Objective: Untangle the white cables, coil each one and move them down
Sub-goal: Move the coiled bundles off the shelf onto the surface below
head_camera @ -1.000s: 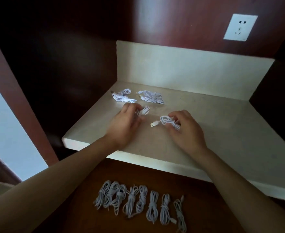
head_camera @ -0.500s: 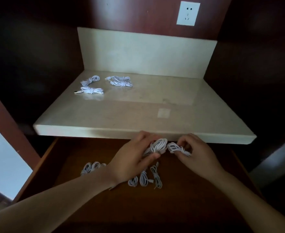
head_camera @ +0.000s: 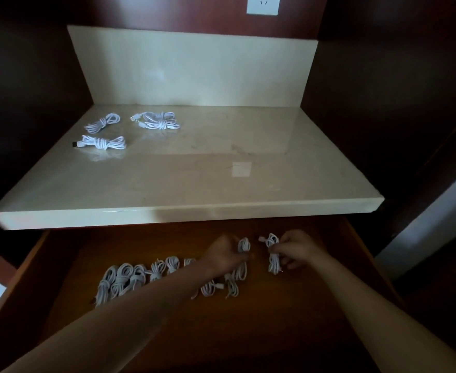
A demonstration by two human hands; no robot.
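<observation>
Both hands are down over the brown wooden lower surface [head_camera: 288, 319]. My left hand [head_camera: 225, 255] grips a coiled white cable [head_camera: 243, 244] at the right end of a row of several coiled white cables [head_camera: 130, 278]. Just to the right, my right hand [head_camera: 294, 247] pinches another coiled white cable [head_camera: 273, 261], which stands lengthwise with its plug at the top. My left forearm hides part of the row. On the pale stone shelf [head_camera: 194, 179] above lie three more white cable bundles [head_camera: 154, 121], at its far left.
The stone shelf's front edge [head_camera: 167, 212] overhangs the lower surface just beyond my hands. A stone backsplash [head_camera: 194, 68] and a white wall socket [head_camera: 262, 5] stand behind. Dark wooden walls close in both sides.
Both hands carried their cables from the stone shelf down to the lower wooden surface, and now hold them at the right end of the row. The view has tilted downward.
</observation>
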